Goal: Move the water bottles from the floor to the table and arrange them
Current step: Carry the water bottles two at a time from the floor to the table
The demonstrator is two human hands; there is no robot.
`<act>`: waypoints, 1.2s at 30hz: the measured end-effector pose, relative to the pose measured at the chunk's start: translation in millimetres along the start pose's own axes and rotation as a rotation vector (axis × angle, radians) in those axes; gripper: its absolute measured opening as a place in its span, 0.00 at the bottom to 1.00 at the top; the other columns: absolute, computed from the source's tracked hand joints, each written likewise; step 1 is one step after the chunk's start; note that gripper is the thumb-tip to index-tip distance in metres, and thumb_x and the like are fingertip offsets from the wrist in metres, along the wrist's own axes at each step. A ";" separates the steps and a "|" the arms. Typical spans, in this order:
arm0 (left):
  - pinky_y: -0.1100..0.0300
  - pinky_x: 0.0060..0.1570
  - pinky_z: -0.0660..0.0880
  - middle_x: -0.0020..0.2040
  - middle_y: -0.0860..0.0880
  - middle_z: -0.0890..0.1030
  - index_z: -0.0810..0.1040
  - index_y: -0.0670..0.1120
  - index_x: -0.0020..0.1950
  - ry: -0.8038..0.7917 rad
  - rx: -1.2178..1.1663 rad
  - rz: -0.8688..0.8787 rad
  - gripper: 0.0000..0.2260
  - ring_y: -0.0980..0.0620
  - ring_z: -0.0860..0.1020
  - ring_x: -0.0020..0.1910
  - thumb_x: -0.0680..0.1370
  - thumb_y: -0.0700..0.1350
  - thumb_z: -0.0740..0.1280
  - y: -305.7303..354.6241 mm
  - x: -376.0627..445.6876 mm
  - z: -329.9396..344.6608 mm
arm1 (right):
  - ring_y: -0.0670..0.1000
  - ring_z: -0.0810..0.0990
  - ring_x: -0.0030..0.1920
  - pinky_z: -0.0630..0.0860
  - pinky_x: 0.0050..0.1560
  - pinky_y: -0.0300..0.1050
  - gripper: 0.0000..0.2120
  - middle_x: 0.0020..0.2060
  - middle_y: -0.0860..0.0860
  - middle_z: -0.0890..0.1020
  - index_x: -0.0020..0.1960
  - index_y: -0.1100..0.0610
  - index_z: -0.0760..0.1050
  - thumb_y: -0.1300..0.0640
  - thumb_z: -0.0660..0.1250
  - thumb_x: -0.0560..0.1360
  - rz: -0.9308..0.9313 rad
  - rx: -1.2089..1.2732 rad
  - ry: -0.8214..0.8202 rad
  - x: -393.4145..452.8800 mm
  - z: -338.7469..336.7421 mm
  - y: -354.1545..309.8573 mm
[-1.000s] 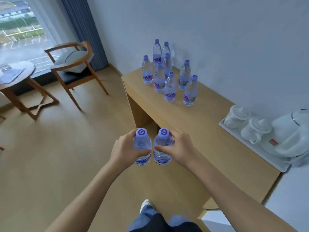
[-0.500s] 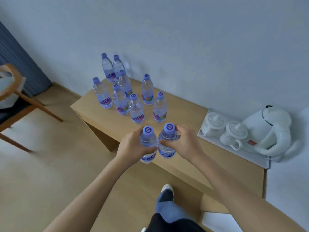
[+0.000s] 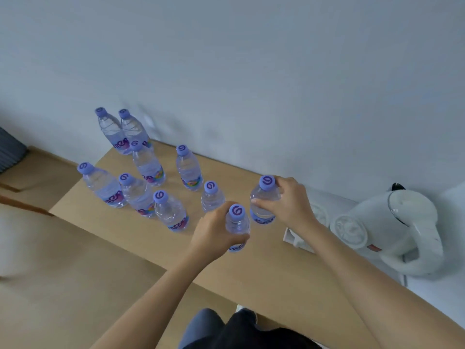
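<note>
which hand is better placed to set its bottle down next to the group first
Left, probably. The left hand holds its bottle right beside the nearest standing bottle; the right hand is farther toward the kettle.

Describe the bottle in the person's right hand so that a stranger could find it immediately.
Start at the white kettle on the right end of the wooden table, then look left. The right hand holds a bottle by its upper body. Among all the purple-capped bottles it is the one nearest the kettle, beside the bottle in the left hand.

Both forearms are bare, no sleeves or watch showing, just dark trousers (image 3: 241, 331) near the bottom edge.
</note>
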State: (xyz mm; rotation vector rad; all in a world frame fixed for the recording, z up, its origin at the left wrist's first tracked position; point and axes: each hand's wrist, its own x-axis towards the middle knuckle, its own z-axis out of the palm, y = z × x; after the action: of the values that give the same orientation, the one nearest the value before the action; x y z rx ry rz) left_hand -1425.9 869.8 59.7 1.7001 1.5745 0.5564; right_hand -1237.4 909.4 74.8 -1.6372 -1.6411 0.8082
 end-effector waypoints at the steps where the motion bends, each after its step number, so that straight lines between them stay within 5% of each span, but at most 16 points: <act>1: 0.58 0.31 0.67 0.30 0.57 0.68 0.64 0.57 0.35 -0.013 0.002 0.002 0.14 0.56 0.64 0.30 0.62 0.51 0.70 1.7 6.6 2.0 | 0.46 0.79 0.45 0.70 0.44 0.37 0.16 0.42 0.47 0.82 0.47 0.49 0.80 0.48 0.80 0.62 0.019 -0.009 0.006 7.1 0.1 4.4; 6: 0.56 0.34 0.73 0.34 0.57 0.74 0.70 0.58 0.42 -0.099 -0.023 -0.009 0.14 0.59 0.70 0.32 0.63 0.48 0.72 5.6 38.4 7.9 | 0.48 0.79 0.46 0.70 0.42 0.36 0.15 0.42 0.47 0.82 0.47 0.47 0.79 0.50 0.79 0.63 0.065 -0.028 0.039 34.8 0.5 12.0; 11: 0.69 0.28 0.63 0.30 0.61 0.71 0.66 0.58 0.36 -0.166 -0.032 0.042 0.16 0.61 0.68 0.28 0.63 0.44 0.72 11.1 62.6 14.2 | 0.48 0.79 0.43 0.69 0.39 0.31 0.13 0.40 0.47 0.83 0.45 0.51 0.80 0.52 0.79 0.63 0.125 -0.042 0.081 54.9 1.9 19.2; 15: 0.61 0.32 0.70 0.38 0.56 0.76 0.73 0.53 0.47 -0.212 -0.071 0.037 0.15 0.60 0.71 0.32 0.65 0.42 0.73 12.2 79.2 16.7 | 0.49 0.80 0.41 0.70 0.37 0.29 0.11 0.38 0.49 0.84 0.44 0.55 0.81 0.55 0.78 0.64 0.164 -0.030 0.119 68.5 2.4 21.9; 18: 0.63 0.36 0.73 0.43 0.55 0.78 0.74 0.52 0.52 -0.231 -0.090 0.057 0.18 0.60 0.74 0.37 0.66 0.41 0.73 13.0 88.3 19.7 | 0.45 0.78 0.38 0.70 0.36 0.26 0.13 0.37 0.47 0.83 0.46 0.55 0.80 0.55 0.79 0.64 0.199 -0.008 0.134 78.0 2.9 25.5; 27: 0.55 0.42 0.77 0.43 0.55 0.79 0.74 0.55 0.52 -0.250 -0.078 0.047 0.17 0.55 0.78 0.41 0.66 0.43 0.73 12.4 106.3 30.4 | 0.44 0.78 0.38 0.70 0.37 0.25 0.14 0.39 0.46 0.83 0.48 0.55 0.81 0.56 0.80 0.64 0.246 0.008 0.142 91.2 8.2 39.3; 36: 0.63 0.42 0.75 0.46 0.58 0.77 0.69 0.63 0.48 -0.250 -0.106 0.046 0.22 0.60 0.76 0.43 0.66 0.42 0.75 5.7 107.4 36.4 | 0.41 0.77 0.40 0.70 0.41 0.26 0.17 0.41 0.44 0.80 0.51 0.57 0.78 0.58 0.79 0.65 0.254 0.060 0.143 87.0 9.4 48.5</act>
State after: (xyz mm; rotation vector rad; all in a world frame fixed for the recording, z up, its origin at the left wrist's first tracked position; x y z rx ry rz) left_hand -1378.8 966.5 23.1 1.6585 1.3096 0.4240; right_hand -1215.5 997.5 32.9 -1.8397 -1.3155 0.8346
